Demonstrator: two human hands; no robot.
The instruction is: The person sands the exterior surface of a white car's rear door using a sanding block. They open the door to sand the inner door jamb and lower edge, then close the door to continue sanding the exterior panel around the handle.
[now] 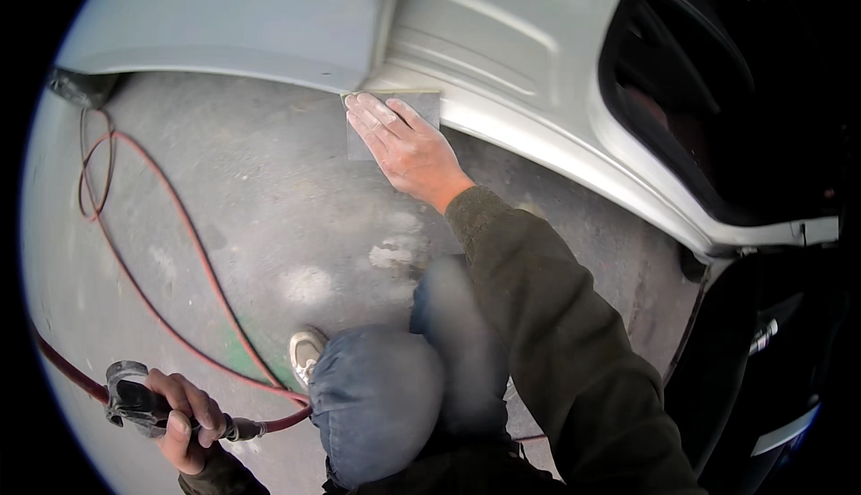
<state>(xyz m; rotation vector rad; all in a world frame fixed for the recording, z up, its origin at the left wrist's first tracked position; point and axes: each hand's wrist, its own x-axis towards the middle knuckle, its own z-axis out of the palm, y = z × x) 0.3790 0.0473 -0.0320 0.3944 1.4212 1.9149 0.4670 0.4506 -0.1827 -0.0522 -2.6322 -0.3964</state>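
Observation:
My left hand [191,419], low at the left, wraps its fingers round a black-and-grey air tool [134,398]. A metal coupling joins this tool to a red hose [287,419]; the tool's exact kind is hard to make out. My right hand [408,147] reaches forward with its fingers straight and close together, white dust on them. Under those fingers is a thin grey square sanding sheet [362,146] with a yellowish upper edge, held against the lower edge of the pale car body. The right thumb is hidden. Above are a grey panel [233,24] and a white door-side panel [484,38].
The red hose lies in loops over the grey floor [269,217] at the left. A dark window opening [708,91] and an open door [762,351] are on the right. My knees [386,396] and a light shoe [308,351] are below. White smudges mark the floor.

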